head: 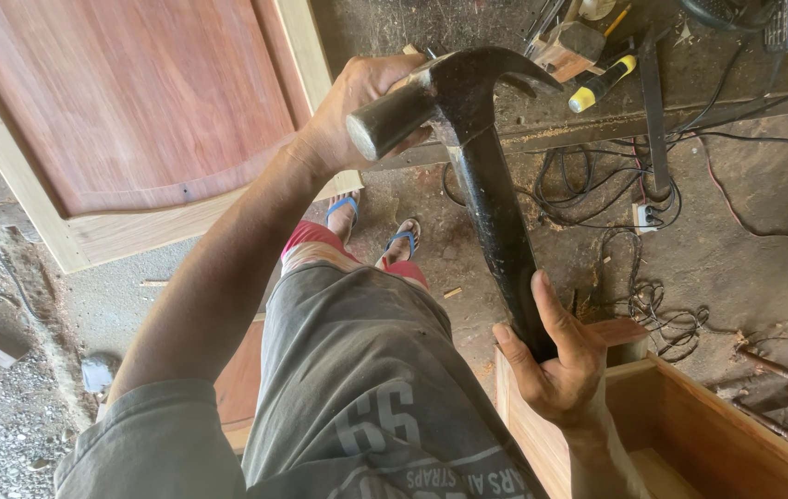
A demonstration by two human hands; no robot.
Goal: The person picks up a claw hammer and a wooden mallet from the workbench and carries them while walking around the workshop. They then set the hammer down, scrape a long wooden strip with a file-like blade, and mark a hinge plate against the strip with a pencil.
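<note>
**Both hands on a black claw hammer above the workshop floor**

Head view: the left hand (357, 106) is wrapped around the steel head of a claw hammer (491, 212), fingers closed over its top beside the round striking face, which points toward the camera. The curved claw juts to the right. The hammer's black handle slants down and to the right to the right hand (555, 365), which grips its lower end with thumb and fingers folded round it. The hammer is held in the air in front of the person's grey shirt and red shorts, above feet in blue sandals (400, 242) on the dusty floor. Upper left lies a reddish wooden door panel (135, 102) in a pale frame. Under the right hand stands an open wooden box (690, 434). A yellow-handled screwdriver (602, 83) rests on the cluttered worktop (468, 28) at top, with black cables (597, 199) tangled below.
</note>
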